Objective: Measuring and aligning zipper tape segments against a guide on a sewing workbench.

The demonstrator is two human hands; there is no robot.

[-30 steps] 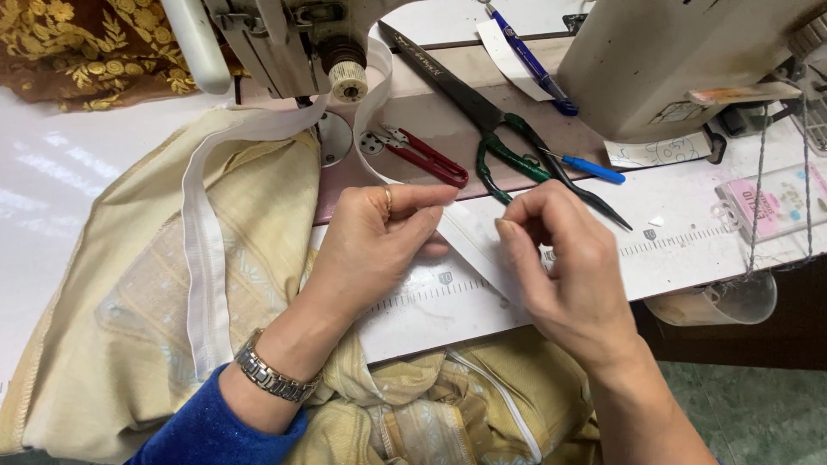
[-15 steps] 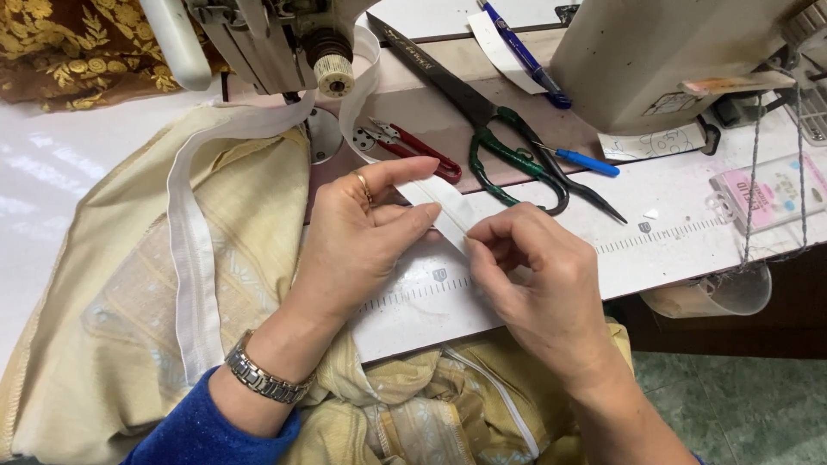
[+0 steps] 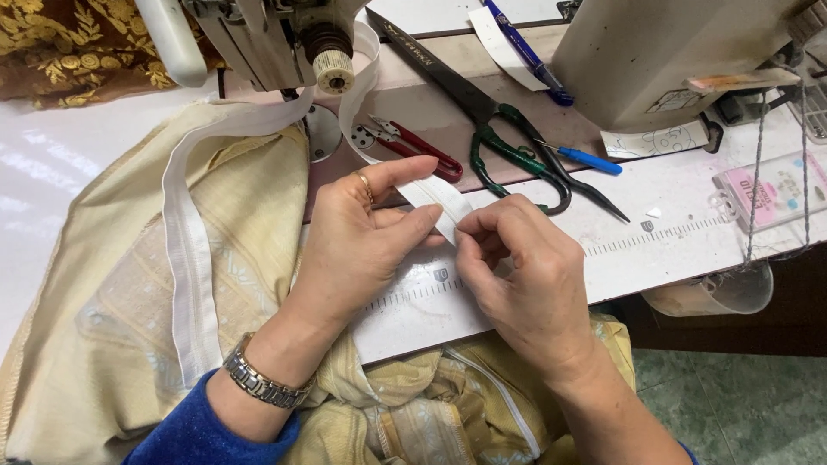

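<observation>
Nearest, pale yellow patterned fabric (image 3: 112, 284) bunched in the lap & spread over the desk (image 3: 689, 232) edge. Above it both hands meet: left hand (image 3: 362, 241), w/ silver metal wristwatch (image 3: 258, 383), and right hand (image 3: 525, 275) each pinch the end of the long white fabric tape (image 3: 444, 202), fingertips nearly touching. Tape loops back under the sewing machine (image 3: 284, 34). Beyond: small red-handled snips (image 3: 413, 146), big green-handled black scissors (image 3: 491, 129), blue pen (image 3: 586, 159).

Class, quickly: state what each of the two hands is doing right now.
Left hand: pinching the white strip.
Right hand: pinching the same strip's end.
</observation>
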